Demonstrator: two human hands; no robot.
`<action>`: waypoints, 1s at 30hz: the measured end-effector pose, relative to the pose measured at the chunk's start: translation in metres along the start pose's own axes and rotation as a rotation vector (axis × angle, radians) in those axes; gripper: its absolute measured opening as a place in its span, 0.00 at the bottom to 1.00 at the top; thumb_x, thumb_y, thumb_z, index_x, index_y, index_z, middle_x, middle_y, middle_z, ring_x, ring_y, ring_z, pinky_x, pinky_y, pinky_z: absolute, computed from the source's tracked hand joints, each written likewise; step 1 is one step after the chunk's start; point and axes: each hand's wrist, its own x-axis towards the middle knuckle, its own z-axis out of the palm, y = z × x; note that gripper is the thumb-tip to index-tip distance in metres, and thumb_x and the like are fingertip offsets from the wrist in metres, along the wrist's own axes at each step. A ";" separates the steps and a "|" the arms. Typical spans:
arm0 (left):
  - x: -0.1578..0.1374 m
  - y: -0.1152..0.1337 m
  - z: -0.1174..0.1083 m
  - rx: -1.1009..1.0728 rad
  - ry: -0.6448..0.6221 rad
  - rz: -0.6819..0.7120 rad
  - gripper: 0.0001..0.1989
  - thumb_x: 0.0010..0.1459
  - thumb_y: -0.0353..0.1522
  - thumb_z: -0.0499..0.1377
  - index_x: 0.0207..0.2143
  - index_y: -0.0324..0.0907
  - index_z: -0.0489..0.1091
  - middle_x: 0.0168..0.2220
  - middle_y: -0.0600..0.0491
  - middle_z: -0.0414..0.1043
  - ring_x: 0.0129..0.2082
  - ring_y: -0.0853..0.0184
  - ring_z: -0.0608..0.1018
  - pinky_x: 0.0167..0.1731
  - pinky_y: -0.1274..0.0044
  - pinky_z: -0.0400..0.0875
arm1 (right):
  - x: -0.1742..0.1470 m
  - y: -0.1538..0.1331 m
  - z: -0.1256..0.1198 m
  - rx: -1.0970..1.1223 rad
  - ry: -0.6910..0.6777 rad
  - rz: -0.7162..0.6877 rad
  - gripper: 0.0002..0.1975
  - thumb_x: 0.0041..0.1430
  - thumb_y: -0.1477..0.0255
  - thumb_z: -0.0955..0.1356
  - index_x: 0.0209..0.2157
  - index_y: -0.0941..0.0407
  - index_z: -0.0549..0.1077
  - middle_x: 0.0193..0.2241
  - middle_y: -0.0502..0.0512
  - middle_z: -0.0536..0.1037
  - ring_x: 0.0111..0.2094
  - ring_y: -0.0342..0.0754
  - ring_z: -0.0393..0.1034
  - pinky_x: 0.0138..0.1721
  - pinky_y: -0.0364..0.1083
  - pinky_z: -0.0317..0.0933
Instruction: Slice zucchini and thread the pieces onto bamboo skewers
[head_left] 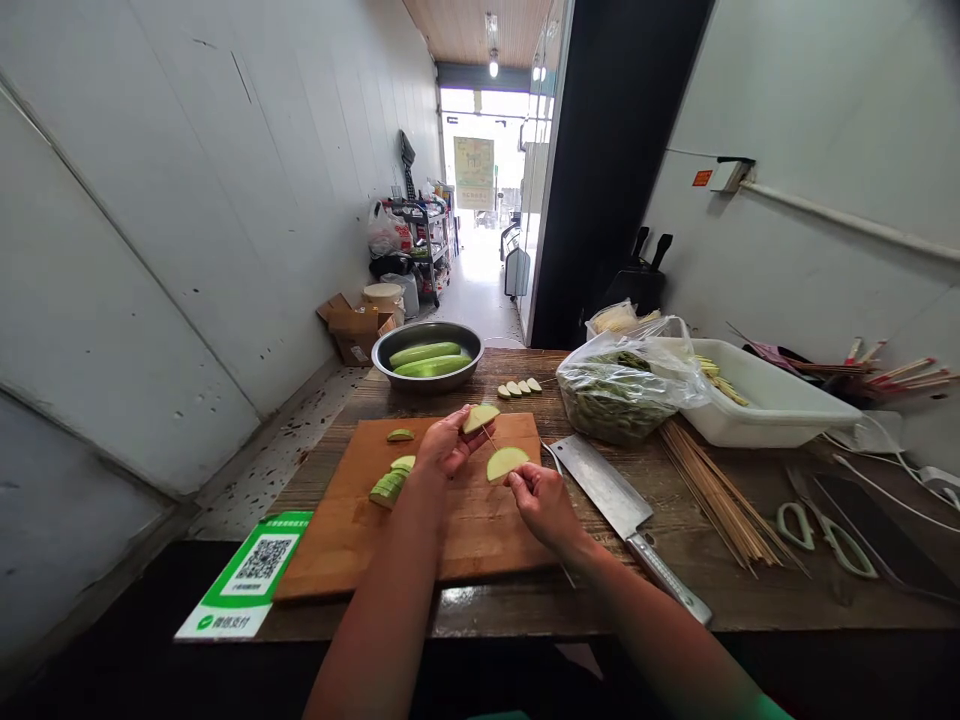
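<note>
Lying at the left of your table, a green and white card with a printed code meets the near left corner of the board. On the board's left half, cut slices lean together in a stack, and a small green-skinned piece rests apart, just beyond them. Past the board's far edge stands a metal bowl with two green squashes inside. Your left hand is over the board, thumb and fingers closed around a pale half-round slice. A thin stick spans the gap from it to a second half-round. Beyond the board, four pieces lie in a row on the table. Your right hand has its thumb and fingers pinched narrow at the second half-round's near edge; you cannot tell whether they grip its rim or the stick. Right of the board lies a cleaver, then a filled clear bag, loose skewers, a white tub and scissors.
</note>
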 end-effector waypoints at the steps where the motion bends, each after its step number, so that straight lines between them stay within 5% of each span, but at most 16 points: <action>1: 0.001 -0.001 -0.001 -0.006 -0.022 -0.012 0.02 0.54 0.24 0.56 0.30 0.33 0.68 0.33 0.42 0.73 0.32 0.62 0.77 0.34 0.69 0.75 | 0.000 0.000 0.000 -0.006 0.001 -0.006 0.13 0.56 0.71 0.60 0.24 0.58 0.73 0.18 0.51 0.72 0.21 0.43 0.64 0.22 0.40 0.53; 6: 0.005 -0.006 -0.006 -0.026 0.033 0.059 0.04 0.50 0.19 0.57 0.28 0.33 0.69 0.31 0.45 0.73 0.31 0.65 0.77 0.37 0.72 0.74 | -0.001 0.002 -0.007 -0.175 -0.037 -0.075 0.14 0.58 0.68 0.60 0.23 0.55 0.71 0.18 0.50 0.72 0.20 0.43 0.64 0.22 0.40 0.52; 11: 0.002 -0.004 0.001 -0.042 -0.009 0.104 0.04 0.51 0.19 0.56 0.30 0.33 0.69 0.31 0.46 0.73 0.32 0.66 0.76 0.38 0.72 0.73 | 0.023 -0.004 -0.028 -0.330 0.227 -0.148 0.12 0.57 0.64 0.63 0.28 0.57 0.73 0.28 0.57 0.75 0.32 0.48 0.68 0.34 0.44 0.57; 14: -0.003 -0.002 0.008 -0.039 -0.100 0.131 0.04 0.52 0.22 0.57 0.32 0.34 0.69 0.33 0.45 0.73 0.34 0.65 0.76 0.39 0.72 0.72 | 0.050 -0.012 -0.027 -0.181 0.070 -0.199 0.10 0.56 0.67 0.64 0.33 0.56 0.74 0.33 0.54 0.76 0.35 0.47 0.69 0.37 0.43 0.58; 18: -0.006 -0.001 0.012 -0.029 -0.139 0.171 0.07 0.52 0.25 0.58 0.36 0.34 0.69 0.33 0.45 0.73 0.33 0.65 0.76 0.37 0.73 0.72 | 0.074 -0.017 -0.012 -0.027 -0.166 -0.108 0.10 0.54 0.68 0.65 0.25 0.57 0.74 0.22 0.49 0.75 0.24 0.42 0.67 0.26 0.39 0.56; 30: -0.006 -0.015 0.008 0.021 -0.171 0.058 0.05 0.52 0.29 0.58 0.32 0.36 0.69 0.29 0.50 0.73 0.25 0.70 0.74 0.25 0.79 0.69 | 0.075 0.000 0.004 0.095 -0.094 -0.102 0.11 0.55 0.72 0.62 0.27 0.59 0.76 0.25 0.52 0.77 0.25 0.42 0.67 0.28 0.39 0.57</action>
